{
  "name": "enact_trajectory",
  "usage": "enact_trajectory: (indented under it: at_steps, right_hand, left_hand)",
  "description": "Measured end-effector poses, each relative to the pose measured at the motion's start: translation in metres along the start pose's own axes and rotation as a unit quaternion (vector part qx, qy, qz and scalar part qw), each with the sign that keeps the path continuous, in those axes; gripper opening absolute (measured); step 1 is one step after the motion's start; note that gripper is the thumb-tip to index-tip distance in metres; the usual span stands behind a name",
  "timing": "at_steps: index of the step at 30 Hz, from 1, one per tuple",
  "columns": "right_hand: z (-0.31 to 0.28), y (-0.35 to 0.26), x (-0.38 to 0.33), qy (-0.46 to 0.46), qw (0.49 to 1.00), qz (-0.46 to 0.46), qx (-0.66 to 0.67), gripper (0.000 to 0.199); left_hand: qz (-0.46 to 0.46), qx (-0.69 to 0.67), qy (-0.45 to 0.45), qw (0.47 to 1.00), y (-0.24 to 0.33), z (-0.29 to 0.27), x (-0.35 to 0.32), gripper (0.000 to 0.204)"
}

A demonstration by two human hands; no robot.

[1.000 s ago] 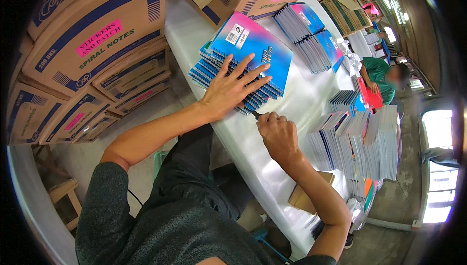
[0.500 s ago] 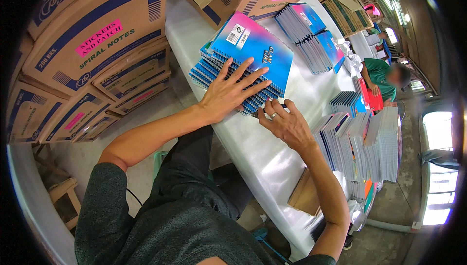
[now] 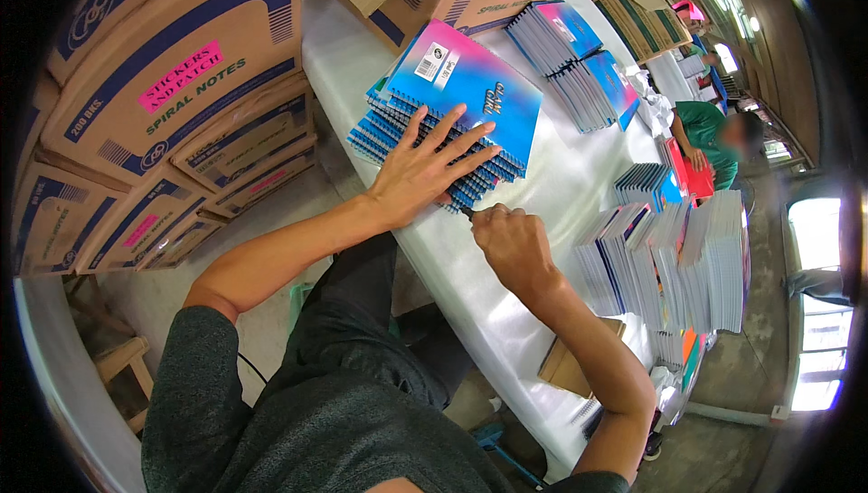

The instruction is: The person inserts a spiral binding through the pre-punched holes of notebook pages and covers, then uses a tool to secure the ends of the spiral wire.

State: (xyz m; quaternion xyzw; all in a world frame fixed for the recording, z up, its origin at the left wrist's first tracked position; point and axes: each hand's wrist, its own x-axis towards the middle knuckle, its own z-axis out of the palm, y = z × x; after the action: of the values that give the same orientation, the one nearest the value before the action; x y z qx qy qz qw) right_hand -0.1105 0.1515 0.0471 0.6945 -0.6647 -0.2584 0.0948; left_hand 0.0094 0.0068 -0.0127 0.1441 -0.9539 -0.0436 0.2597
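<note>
A stack of spiral notebooks [image 3: 488,86] with blue-and-pink covers lies on the white-covered table, its black coils along the near side. My left hand [image 3: 418,172] rests flat on the top notebook and its coil edge, fingers spread. Just right of it, at the lower corner of the coils, my right hand [image 3: 514,238] is closed round a small dark tool [image 3: 467,212]. Only the tool's tip shows, so its kind cannot be made out. The tip is close to the coil ends.
Brown cartons [image 3: 181,68] are piled at the left; an open carton [image 3: 470,4] stands behind the notebooks. More notebook stacks [image 3: 561,59] sit at the far right, with tall piles [image 3: 665,262] nearer. A flat brown cardboard piece [image 3: 579,357] lies under my right forearm. A person in green [image 3: 710,136] works beyond.
My right hand has turned and drawn its fingers in more tightly around the dark tool, moving slightly down and left. My left hand stays spread on the notebooks.
</note>
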Motion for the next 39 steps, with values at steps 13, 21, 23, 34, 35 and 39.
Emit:
enact_trajectory:
  at_steps: [13,21,23,34,35,39]
  right_hand:
    - [0.011,0.042,0.000,0.213,0.952,-0.201,-0.092,0.035]
    - [0.002,0.015,0.006,0.075,0.986,-0.143,-0.039,0.015]
    - [-0.010,-0.019,0.009,-0.074,0.995,-0.015,-0.068,0.014]
    - [0.053,0.018,-0.098,-0.049,0.972,0.130,0.190,0.052]
    - [0.061,0.028,-0.101,-0.059,0.966,0.128,0.215,0.053]
    - [0.097,0.065,-0.057,0.107,0.868,0.192,0.445,0.065]
  left_hand:
    - [0.016,-0.030,0.018,0.999,-0.002,0.015,-0.012,0.100]
    - [0.011,-0.030,0.003,0.999,-0.002,0.013,-0.015,0.099]
    - [0.010,-0.033,-0.003,0.999,0.000,0.012,-0.013,0.097]
    - [-0.142,-0.183,0.245,0.942,-0.043,-0.004,-0.020,0.083]
    - [-0.195,-0.254,0.280,0.905,-0.061,-0.008,-0.014,0.081]
    - [-0.374,-0.596,0.090,0.705,-0.140,0.005,0.002,0.080]
